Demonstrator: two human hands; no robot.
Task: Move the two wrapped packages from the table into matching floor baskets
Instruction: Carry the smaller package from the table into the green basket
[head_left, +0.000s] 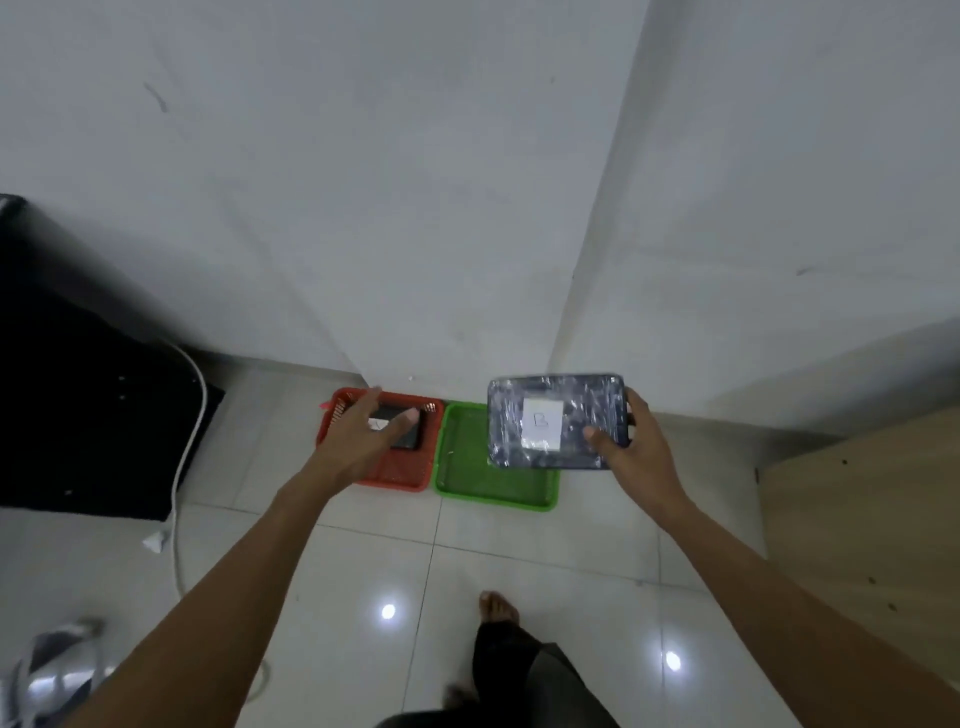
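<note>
1. The wrapped package (557, 422), dark and covered in shiny clear film with a white label on its face, was held in the air by the right hand (636, 441), at about 1 o'clock from the person's bare foot (500, 607).
2. The right hand grasped the package by its right edge, thumb on the labelled face and fingers curled behind it.
3. The package hung over the far right part of the green basket (493, 475), which sat on the tiled floor (363, 561) at 12 o'clock, close to the wall (415, 208).
4. The red basket (384, 478) stood just beside the green one, at its 9 o'clock, their sides nearly touching.
5. A second dark package (410, 434) lay inside the red basket; it appeared to be wrapped too, though blur and the hand hid most of it.
6. The left hand (366, 436) was above the red basket with fingers spread and released, holding nothing.
7. A black object (78, 389) with a white cable (179, 467) stood at 9 o'clock, and a wooden table (872, 519) edge showed at 3 o'clock.
</note>
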